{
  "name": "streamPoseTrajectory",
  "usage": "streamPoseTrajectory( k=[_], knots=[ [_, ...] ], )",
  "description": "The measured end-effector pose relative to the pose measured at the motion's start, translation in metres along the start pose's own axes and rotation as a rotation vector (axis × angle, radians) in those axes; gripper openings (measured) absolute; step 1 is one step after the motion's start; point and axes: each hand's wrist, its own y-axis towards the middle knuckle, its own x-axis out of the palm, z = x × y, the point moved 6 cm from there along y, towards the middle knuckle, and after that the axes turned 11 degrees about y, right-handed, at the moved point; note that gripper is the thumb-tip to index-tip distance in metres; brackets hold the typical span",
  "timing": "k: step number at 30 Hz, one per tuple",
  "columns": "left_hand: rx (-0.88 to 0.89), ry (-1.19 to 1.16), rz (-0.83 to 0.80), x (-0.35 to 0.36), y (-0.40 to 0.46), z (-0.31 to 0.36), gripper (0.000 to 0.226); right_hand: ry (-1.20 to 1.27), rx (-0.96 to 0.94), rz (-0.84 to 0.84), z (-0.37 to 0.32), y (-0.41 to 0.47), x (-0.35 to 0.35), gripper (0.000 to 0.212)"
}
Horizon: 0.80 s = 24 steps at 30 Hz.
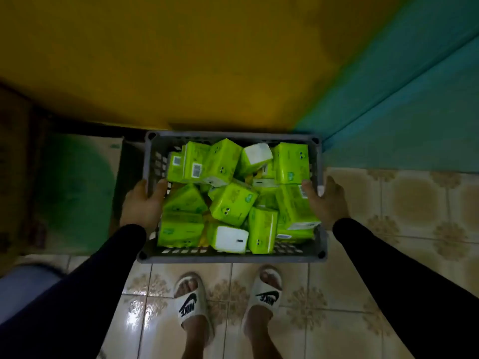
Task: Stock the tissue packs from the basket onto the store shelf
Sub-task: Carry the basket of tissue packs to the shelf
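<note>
A grey plastic basket (pixel 233 257) with slotted walls lies in front of my feet, filled with several bright green tissue packs (pixel 232 204) piled loosely at odd angles. My left hand (pixel 143 203) grips the basket's left rim, thumb outside and fingers curled over the edge. My right hand (pixel 328 200) grips the right rim the same way. No store shelf shows in the view.
A yellow wall (pixel 181 60) rises behind the basket and a teal wall (pixel 414 99) stands to the right. A cardboard box (pixel 77 187) sits at the left. Patterned floor tiles (pixel 401 203) spread to the right. My feet in white slides (pixel 190 304) stand just behind the basket.
</note>
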Motion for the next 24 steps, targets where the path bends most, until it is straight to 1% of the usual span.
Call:
streamPoseTrajectory(
  k=[1, 2, 4, 7, 11, 14, 16, 20, 24],
  knots=[
    [-0.012, 0.012, 0.037, 0.008, 0.013, -0.008, 0.082, -0.004, -0.005, 0.023, 0.007, 0.010, 0.008, 0.090],
    [-0.039, 0.034, 0.061, 0.015, 0.027, -0.016, 0.085, -0.002, -0.003, 0.054, 0.016, 0.023, 0.013, 0.093],
    [-0.106, 0.027, 0.052, 0.031, 0.049, -0.032, 0.079, 0.048, 0.027, 0.073, 0.033, 0.042, 0.027, 0.101],
    [-0.162, -0.072, 0.013, 0.047, 0.071, -0.046, 0.072, 0.125, 0.032, 0.149, 0.048, 0.055, 0.037, 0.107],
    [-0.193, -0.165, -0.011, 0.044, 0.082, -0.050, 0.064, 0.130, -0.009, 0.195, 0.049, 0.053, 0.037, 0.099],
    [-0.195, -0.173, 0.007, 0.041, 0.076, -0.049, 0.063, 0.134, 0.034, 0.181, 0.049, 0.049, 0.032, 0.084],
    [-0.201, -0.177, 0.027, 0.038, 0.068, -0.048, 0.060, 0.153, 0.030, 0.197, 0.050, 0.043, 0.027, 0.079],
    [-0.185, -0.169, 0.033, 0.018, 0.038, -0.038, 0.055, 0.190, 0.062, 0.154, 0.050, 0.011, 0.013, 0.083],
    [-0.143, -0.184, 0.037, -0.030, -0.009, -0.012, 0.052, 0.236, 0.091, 0.129, 0.034, -0.038, -0.017, 0.086]
  ],
)
